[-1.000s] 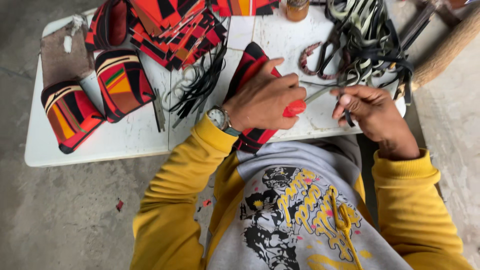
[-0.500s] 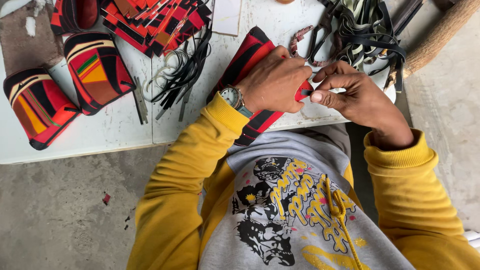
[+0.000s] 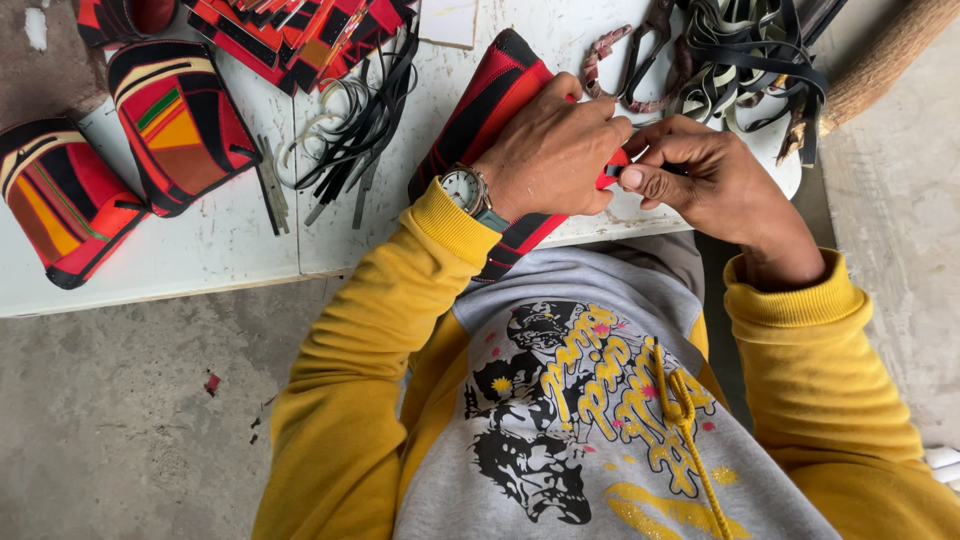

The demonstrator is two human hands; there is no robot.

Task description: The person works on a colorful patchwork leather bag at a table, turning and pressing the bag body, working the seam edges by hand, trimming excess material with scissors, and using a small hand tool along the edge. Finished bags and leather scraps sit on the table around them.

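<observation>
While both hands meet at the near edge of the white surface (image 3: 240, 250), the left hand (image 3: 555, 150) lies palm down on a red-and-black striped pouch (image 3: 480, 100), fingers curled over its far end and pressing it to the surface. This pouch runs slantwise from the middle of the surface down to the near edge, where its lower end sticks out past the rim under the left wrist and its watch (image 3: 462, 187). The right hand (image 3: 700, 175) is closed narrow, thumb and forefinger pinching a small red part (image 3: 612, 172) at the pouch's edge, touching the left hand's fingertips; what else it grips I cannot tell.

Toward the left edge lie two rolled pouches (image 3: 175, 125) in red, orange and black, side by side. At the far edge sits a heap of flat patterned pieces (image 3: 300, 35). Between those and the held pouch lies a bundle of black strips (image 3: 355, 130). Near the far right corner are scissors (image 3: 640, 55) with worn handles, just beside a tangle of dark straps (image 3: 750, 55).
</observation>
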